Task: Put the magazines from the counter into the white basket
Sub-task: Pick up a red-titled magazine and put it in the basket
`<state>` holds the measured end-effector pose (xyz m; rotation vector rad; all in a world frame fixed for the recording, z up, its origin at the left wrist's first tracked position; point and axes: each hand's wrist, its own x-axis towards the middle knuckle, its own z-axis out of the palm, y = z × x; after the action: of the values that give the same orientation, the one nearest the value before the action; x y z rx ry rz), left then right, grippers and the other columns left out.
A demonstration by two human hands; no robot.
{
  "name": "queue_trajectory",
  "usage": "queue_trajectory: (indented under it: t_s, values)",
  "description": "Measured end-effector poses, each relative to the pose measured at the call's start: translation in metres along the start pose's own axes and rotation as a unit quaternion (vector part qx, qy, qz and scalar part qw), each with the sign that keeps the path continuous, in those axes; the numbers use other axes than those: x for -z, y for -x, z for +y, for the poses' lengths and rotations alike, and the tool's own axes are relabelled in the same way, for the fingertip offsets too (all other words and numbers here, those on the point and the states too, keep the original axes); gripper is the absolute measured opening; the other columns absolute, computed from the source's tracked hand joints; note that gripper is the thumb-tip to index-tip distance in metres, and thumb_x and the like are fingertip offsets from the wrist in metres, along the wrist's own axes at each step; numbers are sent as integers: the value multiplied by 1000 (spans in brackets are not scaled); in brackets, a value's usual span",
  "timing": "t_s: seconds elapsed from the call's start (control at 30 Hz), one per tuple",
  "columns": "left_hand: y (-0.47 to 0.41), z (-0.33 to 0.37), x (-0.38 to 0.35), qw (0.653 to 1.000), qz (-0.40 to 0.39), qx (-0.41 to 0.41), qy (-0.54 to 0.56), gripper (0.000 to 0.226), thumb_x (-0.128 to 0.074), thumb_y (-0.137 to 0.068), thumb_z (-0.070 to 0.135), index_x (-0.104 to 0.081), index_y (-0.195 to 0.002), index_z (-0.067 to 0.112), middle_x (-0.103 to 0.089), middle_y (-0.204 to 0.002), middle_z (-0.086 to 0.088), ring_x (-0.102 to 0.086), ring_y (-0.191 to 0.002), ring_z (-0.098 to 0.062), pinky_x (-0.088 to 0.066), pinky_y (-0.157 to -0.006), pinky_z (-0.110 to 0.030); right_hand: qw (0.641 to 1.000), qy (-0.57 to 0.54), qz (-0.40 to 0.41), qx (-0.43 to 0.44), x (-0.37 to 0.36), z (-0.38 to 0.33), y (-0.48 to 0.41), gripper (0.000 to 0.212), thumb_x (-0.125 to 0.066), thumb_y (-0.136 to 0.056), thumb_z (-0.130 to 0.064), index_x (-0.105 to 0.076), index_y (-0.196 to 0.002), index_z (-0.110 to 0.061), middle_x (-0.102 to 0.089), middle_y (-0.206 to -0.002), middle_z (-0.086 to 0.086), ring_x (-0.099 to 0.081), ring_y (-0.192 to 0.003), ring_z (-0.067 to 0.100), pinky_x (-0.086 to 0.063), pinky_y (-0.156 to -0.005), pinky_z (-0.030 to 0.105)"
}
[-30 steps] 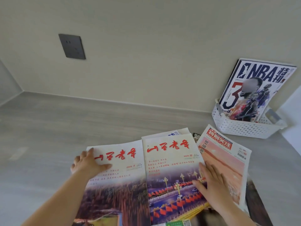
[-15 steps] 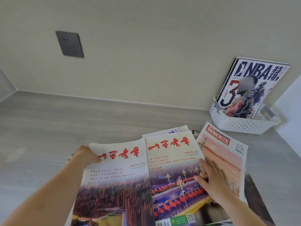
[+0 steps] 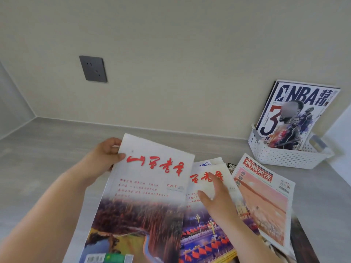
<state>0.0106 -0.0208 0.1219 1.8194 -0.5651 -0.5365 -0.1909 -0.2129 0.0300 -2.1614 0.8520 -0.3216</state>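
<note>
NBA mag [image 3: 296, 114] in white basket [image 3: 281, 158] reads "NBA 特刊" w/ a big "3"; forest-cover mag [image 3: 150, 183] has red "山西老年" + "2025 9"; street-scene mag [image 3: 205, 230] shows same red title, part hidden; rightmost mag [image 3: 264, 196] has "特别关注", white on red banner.

Bare left hand [image 3: 103, 156], right hand [image 3: 216, 198]; forearms [image 3: 47, 205] seemingly unsleeved.

Basket [image 3: 281, 158]: white, perforated walls.
NBA magazine [image 3: 296, 114]: navy, white, red numeral.
Forest-cover magazine [image 3: 152, 186]: white, red calligraphy.
Counter [image 3: 47, 158]: grey woodgrain.
Socket plate [image 3: 93, 68]: dark grey.
</note>
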Motion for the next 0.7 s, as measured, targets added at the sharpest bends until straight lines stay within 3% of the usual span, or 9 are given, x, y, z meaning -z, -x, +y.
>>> queue_trajectory:
  t_s: [0.07, 0.1, 0.2, 0.27, 0.43, 0.53, 0.7]
  values:
    - [3, 22, -3, 999, -6, -40, 28, 28, -45, -86, -6, -51, -79, 21, -71, -55, 7, -64, -48, -2, -50, -44, -14, 983, -160, -89, -34, 1, -18, -6, 52, -55, -86, -22, -30, -132, -24, -50, -125, -6, -51, -108, 5, -44, -83, 14]
    - [4, 32, -6, 998, -12, -57, 37, 28, -44, -86, -5, -50, -79, 22, -71, -55, 12, -64, -49, 0, -50, -44, -14, 971, -212, -105, -41, 4, -23, -9, 43, -54, -86, -19, -38, -125, -25, -56, -113, -8, -55, -96, 1, -45, -71, 10]
    - [3, 56, -17, 994, -11, -101, 49, 26, -46, -86, -2, -51, -81, 24, -72, -59, 15, -67, -54, -2, -54, -47, -16, 954, -290, -58, -58, 30, -24, -17, 17, -54, -86, -10, -61, -90, -25, -64, -89, -9, -60, -80, 6, -46, -60, 16]
    - [1, 70, -28, 991, 0, -123, 55, 25, -47, -86, 0, -52, -81, 24, -72, -59, 16, -67, -55, -2, -55, -48, -18, 958, -279, -39, -50, 54, -19, -21, 23, -56, -85, -10, -62, -74, -29, -66, -82, -13, -61, -74, 7, -47, -55, 14]
    - [-18, 104, -78, 981, 43, -170, 87, 27, -50, -84, -3, -52, -74, 22, -69, -53, 20, -65, -52, 2, -54, -50, -17, 966, -254, 36, -20, 124, -7, -32, 25, -63, -79, -7, -65, -65, -27, -67, -59, -15, -55, -44, 1, -43, -40, 13]
    - [-37, 131, -115, 974, 56, -195, 98, 28, -53, -82, -5, -52, -71, 21, -68, -52, 19, -63, -51, 4, -54, -55, -21, 968, -230, 103, 20, 176, 4, -42, 28, -62, -78, -3, -66, -61, -25, -63, -53, -12, -52, -44, 7, -39, -38, 11]
    - [-70, 179, -192, 969, 60, -227, 83, 28, -58, -79, -3, -48, -65, 19, -60, -69, 2, -62, -59, -5, -52, -50, -12, 963, -159, 207, 61, 263, 33, -64, 30, -62, -79, -4, -62, -60, -28, -57, -37, -23, -50, -37, -7, -39, -40, 5]
